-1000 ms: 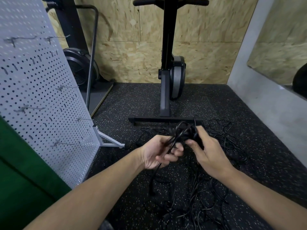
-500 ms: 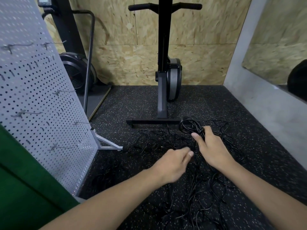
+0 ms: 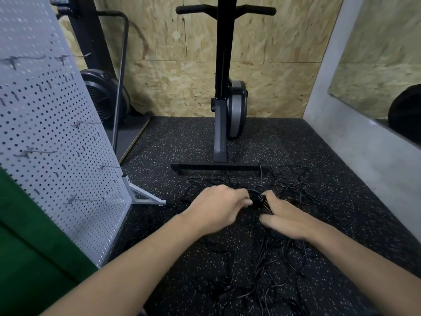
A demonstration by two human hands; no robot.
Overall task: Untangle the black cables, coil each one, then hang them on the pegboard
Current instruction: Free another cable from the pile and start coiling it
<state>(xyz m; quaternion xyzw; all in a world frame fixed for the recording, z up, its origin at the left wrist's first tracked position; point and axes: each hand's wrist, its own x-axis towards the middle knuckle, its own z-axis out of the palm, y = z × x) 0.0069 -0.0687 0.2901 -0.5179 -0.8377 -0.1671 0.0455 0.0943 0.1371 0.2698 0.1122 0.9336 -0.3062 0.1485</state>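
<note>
Head view: a cable bundle [image 3: 257, 200] sat above the tangled cables [image 3: 273, 265] on the floor [image 3: 182, 147]. The right hand [image 3: 284, 218], at its 3 o'clock, pinched it between thumb and fingers. The left hand [image 3: 218, 206], at 9 o'clock, touched it, but its fingers were too blurred to tell their grip. The pegboard [image 3: 50, 124] stood further out at 9 o'clock.

Hands [image 3: 218, 206] [image 3: 287, 221], perhaps around cable bundle [image 3: 257, 199]

speckled floor [image 3: 186, 142] under tangled black cables [image 3: 273, 265]

The black cables [image 3: 268, 254] are lying in one loose, thin-stranded tangle, spreading across the speckled floor [image 3: 182, 142]. The white pegboard [image 3: 52, 124] is standing upright left of them, metal hooks [image 3: 86, 123] projecting from its face.
</note>
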